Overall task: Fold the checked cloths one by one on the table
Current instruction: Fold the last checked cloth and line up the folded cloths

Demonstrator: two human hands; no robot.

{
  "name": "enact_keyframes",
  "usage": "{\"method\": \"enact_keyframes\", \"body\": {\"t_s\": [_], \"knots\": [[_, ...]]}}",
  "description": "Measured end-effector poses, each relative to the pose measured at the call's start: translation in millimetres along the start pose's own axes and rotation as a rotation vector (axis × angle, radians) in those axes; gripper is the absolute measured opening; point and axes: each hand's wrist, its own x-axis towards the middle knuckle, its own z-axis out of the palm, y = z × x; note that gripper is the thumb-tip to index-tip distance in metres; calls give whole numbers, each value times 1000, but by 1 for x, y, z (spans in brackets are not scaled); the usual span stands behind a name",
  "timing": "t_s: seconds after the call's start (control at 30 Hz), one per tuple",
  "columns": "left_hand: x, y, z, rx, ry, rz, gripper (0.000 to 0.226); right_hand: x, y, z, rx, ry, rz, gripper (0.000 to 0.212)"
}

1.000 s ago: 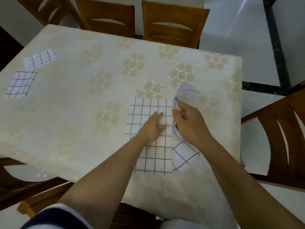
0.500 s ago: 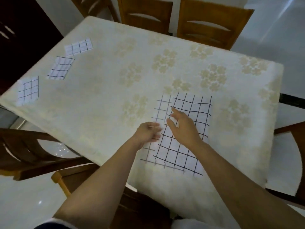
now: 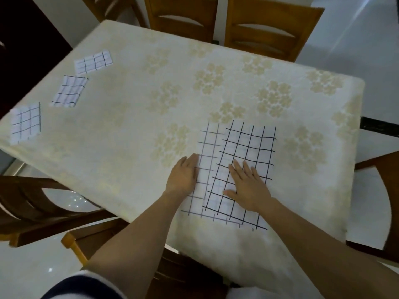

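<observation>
A white cloth with a dark check (image 3: 248, 145) lies near the table's front edge, its right half folded over the left, the upper layer slightly askew. My right hand (image 3: 248, 186) lies flat on the folded upper layer, fingers spread. Flat and open too, my left hand (image 3: 183, 174) rests on the cloth's left edge, half on the tablecloth. Three folded checked cloths lie along the table's left side: one at the back (image 3: 93, 62), one in the middle (image 3: 69, 91), one nearest the left corner (image 3: 26, 123).
The table (image 3: 133, 117) wears a cream tablecloth with a floral pattern. Wooden chairs stand at the far side (image 3: 269, 29), at the left (image 3: 32, 203), at the right (image 3: 386, 190) and just under my arms (image 3: 172, 275). The floor is glossy white.
The cloth's right half, lifted a second ago, now lies folded over the left half. Both hands went from pinching the cloth to lying flat on it. The camera has swung left.
</observation>
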Motion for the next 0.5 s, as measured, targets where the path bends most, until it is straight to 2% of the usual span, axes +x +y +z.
{"method": "enact_keyframes", "body": {"t_s": [0.07,0.13,0.3,0.5], "knots": [[-3,-7,3,93,-32,14,54,5,-9,3,-17,-1,-25,88],[-4,-11,6,83,-26,30,55,10,-17,5,-31,-4,-46,88],[-5,-14,3,-199,31,8,54,22,-32,7,-44,-18,-98,86],[-3,-15,-3,-286,-15,-16,55,30,-48,10,-21,8,-99,86]]}}
